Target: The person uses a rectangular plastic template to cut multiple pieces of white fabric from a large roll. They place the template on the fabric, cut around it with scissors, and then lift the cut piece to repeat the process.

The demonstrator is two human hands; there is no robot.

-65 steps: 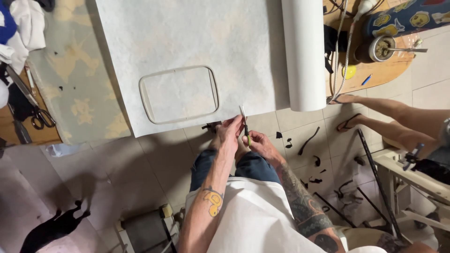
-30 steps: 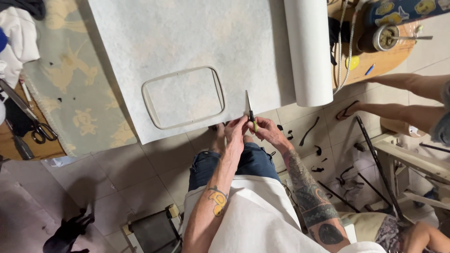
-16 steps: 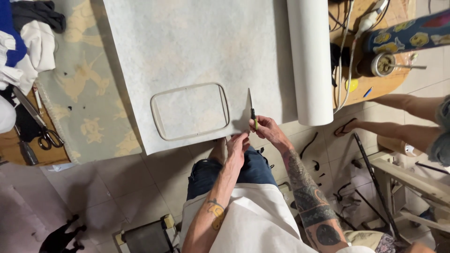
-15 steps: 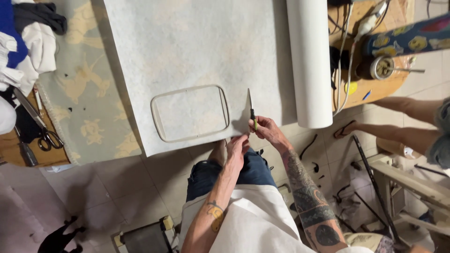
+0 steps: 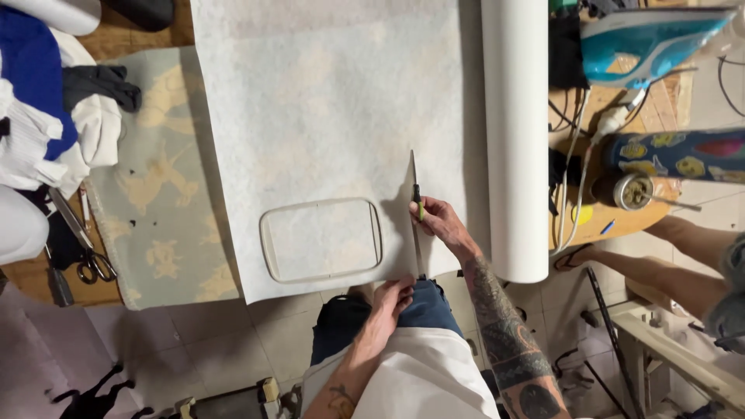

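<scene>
Scissors (image 5: pixel 414 186) have moved further up the white sheet (image 5: pixel 326 116) than a moment ago, so the slit beside the rounded frame (image 5: pixel 320 240) is longer and most of that edge is cut. The right hand (image 5: pixel 440 223) grips the scissor handles; the left hand (image 5: pixel 394 296) pinches the sheet's near edge at the start of the cut. The sheet lies on the floor, its roll (image 5: pixel 514 132) to the right. The blades are too thin to tell whether they are parted, and the left fingertips are partly hidden.
</scene>
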